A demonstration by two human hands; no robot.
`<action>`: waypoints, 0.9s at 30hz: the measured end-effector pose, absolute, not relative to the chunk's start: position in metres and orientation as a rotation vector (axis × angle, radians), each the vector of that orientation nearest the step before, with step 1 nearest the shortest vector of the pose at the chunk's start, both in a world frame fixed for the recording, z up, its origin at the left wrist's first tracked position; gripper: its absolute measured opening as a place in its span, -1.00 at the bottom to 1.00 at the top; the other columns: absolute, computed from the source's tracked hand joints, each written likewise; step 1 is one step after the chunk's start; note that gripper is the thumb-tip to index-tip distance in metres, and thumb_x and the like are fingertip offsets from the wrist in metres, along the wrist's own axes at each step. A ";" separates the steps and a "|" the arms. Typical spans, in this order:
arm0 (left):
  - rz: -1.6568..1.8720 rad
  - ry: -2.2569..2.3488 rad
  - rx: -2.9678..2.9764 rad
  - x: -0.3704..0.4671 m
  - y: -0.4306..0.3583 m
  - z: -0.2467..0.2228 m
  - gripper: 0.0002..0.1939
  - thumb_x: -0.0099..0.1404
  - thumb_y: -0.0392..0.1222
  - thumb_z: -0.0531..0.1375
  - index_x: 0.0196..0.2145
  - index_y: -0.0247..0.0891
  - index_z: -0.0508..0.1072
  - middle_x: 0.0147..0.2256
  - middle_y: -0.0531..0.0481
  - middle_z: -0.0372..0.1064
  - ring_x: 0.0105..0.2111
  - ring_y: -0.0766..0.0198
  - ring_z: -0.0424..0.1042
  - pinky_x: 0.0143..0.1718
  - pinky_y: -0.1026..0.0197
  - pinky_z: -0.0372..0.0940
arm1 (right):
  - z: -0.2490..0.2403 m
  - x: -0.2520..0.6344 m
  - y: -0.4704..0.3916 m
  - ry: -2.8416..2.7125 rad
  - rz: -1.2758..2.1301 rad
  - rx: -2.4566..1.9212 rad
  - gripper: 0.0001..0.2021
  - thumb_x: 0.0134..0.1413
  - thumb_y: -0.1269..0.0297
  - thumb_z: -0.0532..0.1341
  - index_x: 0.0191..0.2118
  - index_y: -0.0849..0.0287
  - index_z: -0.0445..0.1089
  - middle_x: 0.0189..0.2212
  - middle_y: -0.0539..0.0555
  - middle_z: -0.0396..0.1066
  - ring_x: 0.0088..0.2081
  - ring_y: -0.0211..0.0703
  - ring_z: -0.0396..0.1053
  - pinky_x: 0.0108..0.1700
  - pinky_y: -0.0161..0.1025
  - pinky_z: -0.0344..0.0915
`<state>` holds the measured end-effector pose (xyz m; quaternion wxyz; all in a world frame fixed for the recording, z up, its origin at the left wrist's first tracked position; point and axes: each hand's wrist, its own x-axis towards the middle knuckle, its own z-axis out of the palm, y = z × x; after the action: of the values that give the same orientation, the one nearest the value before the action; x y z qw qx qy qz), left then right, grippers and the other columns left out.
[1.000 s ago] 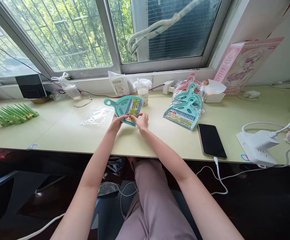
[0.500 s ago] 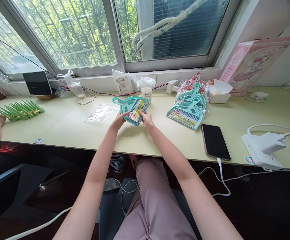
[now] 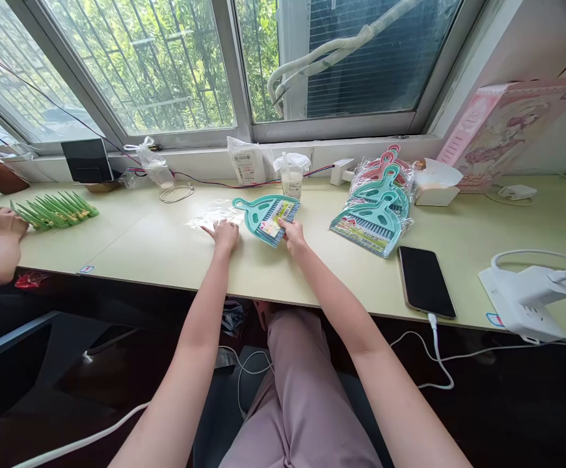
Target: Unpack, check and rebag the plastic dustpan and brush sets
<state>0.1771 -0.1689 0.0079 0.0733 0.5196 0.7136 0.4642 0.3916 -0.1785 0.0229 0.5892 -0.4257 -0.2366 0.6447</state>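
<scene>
My right hand [image 3: 292,235] grips the lower right corner of a teal dustpan and brush set [image 3: 262,213] with a printed card on it, held just over the table. Its handle points to the upper left. My left hand [image 3: 225,235] is off the set, fingers spread, at the near edge of clear plastic bags [image 3: 211,214] lying flat on the table. Whether the fingers touch the plastic I cannot tell. To the right lies a pile of similar sets in clear wrapping, teal ones [image 3: 379,209] in front and pink ones [image 3: 389,156] behind.
A phone [image 3: 427,281] on a cable and a white power strip [image 3: 522,302] lie at right. Behind stand a drink cup [image 3: 291,177], a tissue pack [image 3: 436,182] and a pink box [image 3: 507,133]. At left, another person's hands [image 3: 7,222] are beside green-handled items [image 3: 56,211].
My left hand has let go of the dustpan set and moved left to the plastic bags. The right hand still holds the set. The view has shifted slightly.
</scene>
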 end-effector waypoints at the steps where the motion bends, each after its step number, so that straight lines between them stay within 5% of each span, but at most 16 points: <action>1: 1.372 2.120 1.599 0.179 -0.168 0.009 -0.88 0.13 -0.27 0.26 -0.55 -0.18 0.45 -0.14 -0.25 0.52 0.24 -0.33 0.17 0.30 -0.52 -0.30 | 0.021 0.391 -0.178 -0.552 1.498 -1.007 -0.91 0.09 0.54 0.32 -0.33 0.26 0.43 -0.42 0.04 0.56 -0.37 -0.21 0.54 -0.22 -0.23 0.54; 4: 1.260 2.094 1.639 0.182 -0.169 0.012 -0.91 0.17 -0.26 0.25 -0.49 -0.17 0.51 -0.21 -0.24 0.51 0.12 -0.23 0.31 0.26 -0.31 0.04 | 0.016 0.390 -0.175 -0.568 1.480 -1.066 -0.89 0.04 0.55 0.34 -0.34 0.26 0.43 -0.42 0.03 0.56 -0.36 -0.22 0.53 -0.23 -0.24 0.53; 6: 1.214 2.136 1.688 0.178 -0.170 0.014 -0.88 0.14 -0.30 0.27 -0.33 -0.18 0.56 -0.06 -0.27 0.46 0.15 -0.21 0.28 0.20 -0.20 0.16 | 0.013 0.390 -0.173 -0.581 1.468 -1.094 -0.87 0.00 0.56 0.36 -0.36 0.25 0.43 -0.43 0.02 0.55 -0.36 -0.20 0.53 -0.23 -0.24 0.53; 9: 1.180 2.228 1.722 0.171 -0.170 0.013 -0.66 0.06 -0.28 0.34 -0.15 -0.17 0.52 0.12 -0.30 0.34 0.23 -0.25 0.17 0.22 -0.25 0.13 | 0.013 0.391 -0.172 -0.584 1.464 -1.095 -0.87 -0.02 0.57 0.36 -0.38 0.26 0.43 -0.44 0.02 0.54 -0.36 -0.19 0.53 -0.23 -0.23 0.53; 16: 1.202 2.216 1.522 0.162 -0.166 0.011 -0.81 0.08 -0.14 0.32 -0.57 -0.17 0.39 -0.18 -0.35 0.46 0.14 -0.36 0.28 0.18 -0.33 0.12 | 0.023 0.402 -0.170 -0.648 1.506 -1.113 -0.84 -0.02 0.63 0.36 -0.43 0.27 0.42 -0.49 0.03 0.54 -0.42 -0.20 0.51 -0.23 -0.22 0.54; 27: 1.397 2.221 1.836 0.185 -0.182 0.024 -0.87 0.35 -0.24 0.12 -0.30 -0.16 0.49 -0.09 -0.26 0.43 0.12 -0.20 0.26 0.14 -0.16 0.20 | 0.020 0.401 -0.168 -0.739 1.421 -1.068 -0.90 0.02 0.52 0.37 -0.35 0.26 0.47 -0.37 0.06 0.58 -0.35 -0.18 0.55 -0.23 -0.20 0.55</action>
<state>0.1852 -0.1823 0.0242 -0.0307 0.5730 0.6932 0.4361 0.4012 -0.1681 0.0201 0.5715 -0.4552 -0.3149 0.6058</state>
